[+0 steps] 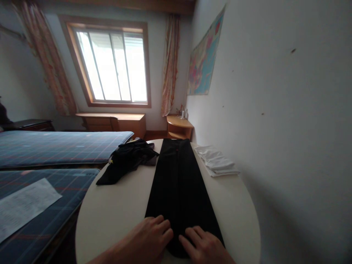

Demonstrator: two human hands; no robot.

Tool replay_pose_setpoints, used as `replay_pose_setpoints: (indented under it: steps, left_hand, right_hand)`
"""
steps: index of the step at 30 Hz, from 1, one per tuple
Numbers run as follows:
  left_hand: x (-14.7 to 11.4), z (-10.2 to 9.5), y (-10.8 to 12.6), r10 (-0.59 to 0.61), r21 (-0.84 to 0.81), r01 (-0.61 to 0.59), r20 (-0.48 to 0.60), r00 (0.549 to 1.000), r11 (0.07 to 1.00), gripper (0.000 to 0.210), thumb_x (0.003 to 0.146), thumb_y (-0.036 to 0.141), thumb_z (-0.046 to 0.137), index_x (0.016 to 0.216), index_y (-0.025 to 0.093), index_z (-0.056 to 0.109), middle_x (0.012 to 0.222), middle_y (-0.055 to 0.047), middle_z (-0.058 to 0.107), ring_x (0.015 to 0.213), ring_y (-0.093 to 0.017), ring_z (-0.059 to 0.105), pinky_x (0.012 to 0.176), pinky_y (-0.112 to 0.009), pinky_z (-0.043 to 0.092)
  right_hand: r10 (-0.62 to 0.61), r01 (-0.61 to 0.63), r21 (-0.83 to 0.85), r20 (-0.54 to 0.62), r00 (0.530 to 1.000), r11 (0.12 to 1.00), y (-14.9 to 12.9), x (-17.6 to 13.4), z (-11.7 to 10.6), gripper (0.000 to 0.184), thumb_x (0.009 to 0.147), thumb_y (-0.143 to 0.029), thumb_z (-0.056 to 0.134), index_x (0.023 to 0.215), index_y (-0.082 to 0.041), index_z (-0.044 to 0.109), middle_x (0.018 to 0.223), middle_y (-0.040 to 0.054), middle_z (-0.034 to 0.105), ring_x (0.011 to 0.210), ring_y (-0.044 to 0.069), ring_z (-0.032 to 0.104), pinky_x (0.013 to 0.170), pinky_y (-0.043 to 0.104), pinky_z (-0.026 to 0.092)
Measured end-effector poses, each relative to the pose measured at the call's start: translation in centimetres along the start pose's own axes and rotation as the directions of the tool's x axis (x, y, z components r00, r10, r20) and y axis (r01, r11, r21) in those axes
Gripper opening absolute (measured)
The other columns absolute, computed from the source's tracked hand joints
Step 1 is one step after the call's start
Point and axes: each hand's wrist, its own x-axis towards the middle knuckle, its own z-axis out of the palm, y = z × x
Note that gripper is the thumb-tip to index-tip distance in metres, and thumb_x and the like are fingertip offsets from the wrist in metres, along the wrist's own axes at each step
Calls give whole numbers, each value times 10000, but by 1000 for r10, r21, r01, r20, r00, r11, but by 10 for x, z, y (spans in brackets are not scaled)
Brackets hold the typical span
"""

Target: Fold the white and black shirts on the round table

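Observation:
A long pair of black trousers [178, 183] lies stretched out lengthwise over the round cream table [110, 216], with a line down its middle and a tiny red mark near the far end. At its near end my left hand [154, 236] rests on the left part of the cloth, fingers bent over it and not closed in a fist. My right hand [202, 244] lies close by on the right part, its fingers spread and touching the fabric. The near edge of the trousers is partly hidden by both hands.
A crumpled heap of dark clothes [129, 156] sits at the table's far left, and folded white cloth [217, 161] at the far right. Plaid mattresses [63, 146] stand to the left, one bearing a printed sheet [30, 205]. The white wall [288, 146] runs along the right.

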Motion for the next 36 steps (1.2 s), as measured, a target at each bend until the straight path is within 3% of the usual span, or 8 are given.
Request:
replay_pose_setpoints:
  steps: [9,13,18,21,23,30,33,36]
  left_hand:
    - [-22,-20,-39,-125,-162,116,-49,991,980,393,734,27,483,1035,246,608,986,-29,715,928,-225,675,791,-308,487]
    - [-27,-36,-43,-59,-294,58,4,998,954,353,683,58,495,914,254,677,877,-5,735,827,-203,697,692,-255,468]
    - [-27,-60,-43,62,-469,4,126,990,883,374,667,91,516,924,263,727,771,39,726,634,-138,635,551,-205,420]
    - [-18,-75,-55,-14,-491,37,51,999,870,459,715,102,506,1099,255,704,874,32,733,692,-127,637,621,-194,459]
    - [-6,-82,-69,-144,-439,105,-57,988,893,429,779,153,514,1166,233,678,920,6,726,736,-141,641,668,-212,478]
    - [60,-81,-120,-408,-273,315,-428,806,909,330,883,215,484,1157,265,660,1057,-28,726,953,-214,673,824,-294,483]
    - [86,-54,-132,-523,-255,458,-468,712,852,352,907,221,472,1220,269,626,1169,-50,700,1041,-250,661,854,-337,498]
    - [99,-17,-135,-592,-272,528,-436,678,805,439,909,228,502,1346,205,532,1249,-110,653,1083,-285,639,871,-385,515]
  right_hand:
    - [130,-209,214,333,934,954,25,15,-35,742,738,37,482,1414,-266,459,1090,27,686,878,182,666,740,268,498]
    - [1,-215,376,493,870,901,31,26,-58,711,755,7,492,1390,-313,506,1077,27,708,904,196,689,772,267,515]
    - [-233,-299,648,604,762,701,40,46,-106,554,772,-45,502,1239,-304,650,1123,3,730,1011,185,694,883,229,510]
    - [-169,-341,653,588,791,676,57,61,-125,635,716,-3,470,1248,-295,656,1169,4,718,1079,176,670,951,220,481]
    - [-37,-344,580,544,838,739,74,70,-128,658,728,8,443,1285,-288,634,1226,11,692,1128,176,641,1004,247,453]
    - [327,-377,121,305,894,918,130,107,-80,587,866,-39,422,1368,-315,552,1135,47,707,994,196,667,891,296,481]
    - [405,-411,-2,172,898,912,135,112,-42,555,911,-65,406,1423,-262,485,1154,85,690,1032,219,637,941,369,455]
    - [432,-432,-12,73,899,902,130,103,-12,529,906,-130,508,1421,-247,481,1326,97,599,1183,261,550,1050,452,376]
